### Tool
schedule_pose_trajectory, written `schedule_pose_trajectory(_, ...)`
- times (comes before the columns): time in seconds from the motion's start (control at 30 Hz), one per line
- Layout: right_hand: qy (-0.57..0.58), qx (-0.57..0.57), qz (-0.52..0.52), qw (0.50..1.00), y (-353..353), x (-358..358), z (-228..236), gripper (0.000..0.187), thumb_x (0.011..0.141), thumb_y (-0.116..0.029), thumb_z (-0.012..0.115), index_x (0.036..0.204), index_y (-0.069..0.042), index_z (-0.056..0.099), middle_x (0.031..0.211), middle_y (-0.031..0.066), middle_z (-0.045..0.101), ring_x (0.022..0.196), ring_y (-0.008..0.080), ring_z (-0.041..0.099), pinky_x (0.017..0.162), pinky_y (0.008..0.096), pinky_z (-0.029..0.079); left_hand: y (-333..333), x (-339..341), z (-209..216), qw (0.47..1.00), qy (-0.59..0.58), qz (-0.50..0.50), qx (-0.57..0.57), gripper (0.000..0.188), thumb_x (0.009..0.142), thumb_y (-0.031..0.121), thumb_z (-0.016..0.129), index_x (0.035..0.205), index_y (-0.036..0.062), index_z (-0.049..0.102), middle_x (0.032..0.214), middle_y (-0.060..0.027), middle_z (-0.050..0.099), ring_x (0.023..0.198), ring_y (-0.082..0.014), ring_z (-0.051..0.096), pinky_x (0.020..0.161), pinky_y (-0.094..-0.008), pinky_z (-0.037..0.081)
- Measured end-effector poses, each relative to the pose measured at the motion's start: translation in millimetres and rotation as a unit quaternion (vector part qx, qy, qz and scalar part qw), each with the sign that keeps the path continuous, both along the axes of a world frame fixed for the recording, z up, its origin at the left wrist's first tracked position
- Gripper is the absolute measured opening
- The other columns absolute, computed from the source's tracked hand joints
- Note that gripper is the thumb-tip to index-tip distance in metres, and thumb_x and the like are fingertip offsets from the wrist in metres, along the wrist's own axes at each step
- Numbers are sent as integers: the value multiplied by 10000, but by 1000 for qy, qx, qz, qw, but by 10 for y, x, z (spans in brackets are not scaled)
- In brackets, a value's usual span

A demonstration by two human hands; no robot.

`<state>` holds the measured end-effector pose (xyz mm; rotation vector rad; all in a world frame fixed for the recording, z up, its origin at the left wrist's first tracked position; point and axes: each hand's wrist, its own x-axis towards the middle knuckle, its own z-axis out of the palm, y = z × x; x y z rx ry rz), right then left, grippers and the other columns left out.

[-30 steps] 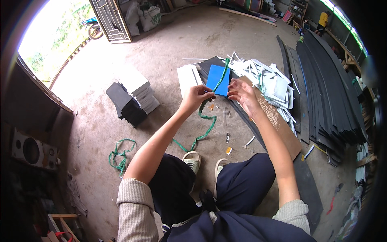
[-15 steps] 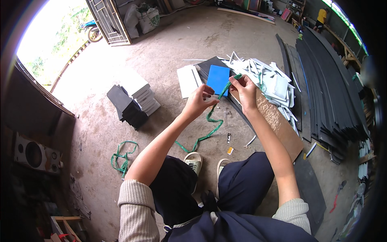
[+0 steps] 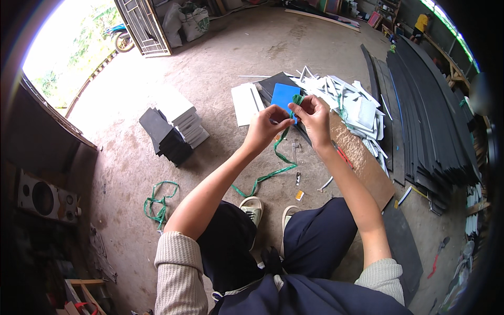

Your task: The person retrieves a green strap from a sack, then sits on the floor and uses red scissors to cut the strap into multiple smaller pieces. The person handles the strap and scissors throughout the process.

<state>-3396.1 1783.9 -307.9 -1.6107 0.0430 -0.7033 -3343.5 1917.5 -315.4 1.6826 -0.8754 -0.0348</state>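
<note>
A green plastic twine [image 3: 283, 152] runs from my fingers down to the floor near my shoes, twisted and slack. My left hand [image 3: 264, 126] pinches it between thumb and fingertips. Close beside it, my right hand [image 3: 314, 122] grips the upper end, where the green strands bunch up above the thumb. Behind the hands lies a blue rectangular sheet [image 3: 284, 93], partly covered by my right fingers. A white panel [image 3: 245, 105] is just left of it. More loose green twine [image 3: 156, 202] lies tangled on the floor to the left.
Stacks of black blocks [image 3: 165, 137] and white blocks [image 3: 184, 118] stand at left. White offcuts [image 3: 357, 107] heap up beyond a brown board [image 3: 367, 173]. Long black sheets [image 3: 428, 115] line the right. A speaker [image 3: 44, 199] sits far left; a person [image 3: 421, 25] is far back right.
My hands have come closer together on the twine, the right moving slightly down and left. The strands now bunch above my right thumb. A red-handled object shows beside my right forearm.
</note>
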Motion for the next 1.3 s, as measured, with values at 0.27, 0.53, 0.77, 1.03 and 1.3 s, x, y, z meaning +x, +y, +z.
schedule_pose_trajectory(0.27, 2, 74, 68, 995, -74, -10, 30, 180, 739, -155, 679, 805, -20, 581, 715, 16, 589, 612, 71, 523, 596, 198, 424, 25, 80, -46, 967, 201, -126, -91, 222, 755, 192, 679, 785, 36, 523, 702, 14, 560, 650, -34, 510, 581, -176, 426)
schedule_pose_trajectory(0.53, 27, 47, 63, 997, -69, -25, 35, 113, 781, -93, 618, 852, -11, 584, 758, 23, 599, 670, 73, 550, 625, 206, 444, 29, 46, -2, 978, 180, -72, -81, 234, 772, 197, 656, 895, 43, 530, 809, -23, 579, 749, -69, 547, 679, -211, 455)
schedule_pose_trajectory(0.77, 13, -52, 27, 998, -72, 2, -17, 136, 772, -142, 625, 826, -18, 619, 689, 28, 612, 648, 54, 553, 610, 196, 441, 6, 77, 24, 961, 228, -61, -146, 188, 808, 179, 610, 903, 27, 555, 845, -17, 580, 788, -76, 555, 702, -216, 457)
schedule_pose_trajectory(1.03, 19, 2, 51, 999, -1, 18, -23, 187, 775, -160, 627, 833, 9, 572, 730, 44, 612, 663, 89, 577, 630, 219, 475, -16, 23, 63, 996, 23, 68, -54, 158, 753, 64, 622, 874, -4, 547, 766, -61, 619, 722, -109, 602, 636, -233, 490)
schedule_pose_trajectory(1.3, 101, -38, 31, 994, -91, 63, -178, 130, 785, -113, 598, 859, -9, 572, 763, 27, 597, 698, 77, 562, 640, 212, 455, -71, -61, 144, 992, -9, 102, -76, 240, 710, -8, 631, 900, -8, 484, 783, -109, 627, 753, -157, 625, 644, -261, 514)
